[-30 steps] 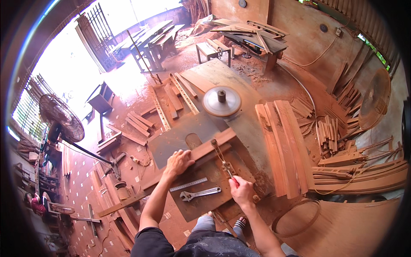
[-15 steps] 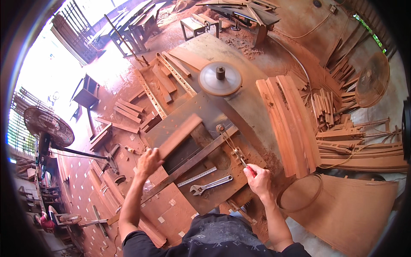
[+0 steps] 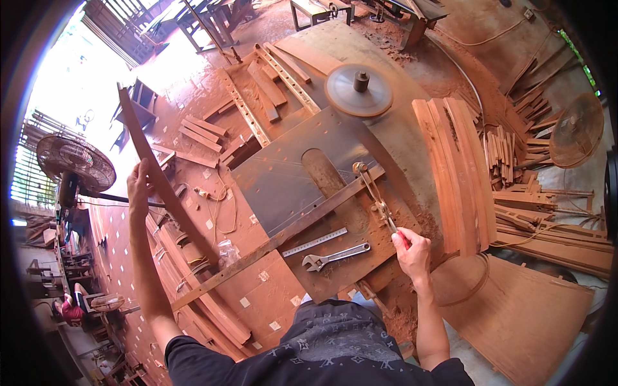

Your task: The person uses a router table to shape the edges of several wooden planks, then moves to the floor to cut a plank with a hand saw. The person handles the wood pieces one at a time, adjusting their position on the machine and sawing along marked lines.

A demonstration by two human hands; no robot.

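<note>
My left hand [image 3: 138, 183] is out to the left, closed on a long, slightly curved wooden strip [image 3: 175, 198] held off the machine table. At the right, my right hand [image 3: 413, 249] is wrapped round the red handle of a toggle clamp [image 3: 381, 204]. The clamp is mounted beside a bar that crosses the dark metal plate [image 3: 273, 186]. A steel ruler [image 3: 315, 242] and an adjustable wrench [image 3: 336, 255] lie on the plate between my arms. Beyond it, a round saw blade [image 3: 358, 91] looks blurred around its central spindle.
Reddish boards [image 3: 454, 174] lie side by side at the right of the saw table. Two slotted rails [image 3: 244, 106] stretch away beyond the plate. A standing fan [image 3: 76, 164] is at the left; timber pieces [image 3: 199, 132] and sawdust cover parts of the floor.
My left hand has carried the wooden strip off the plate, out to the left, uncovering a slot in the plate. My right hand still grips the clamp handle. The view has shifted.
</note>
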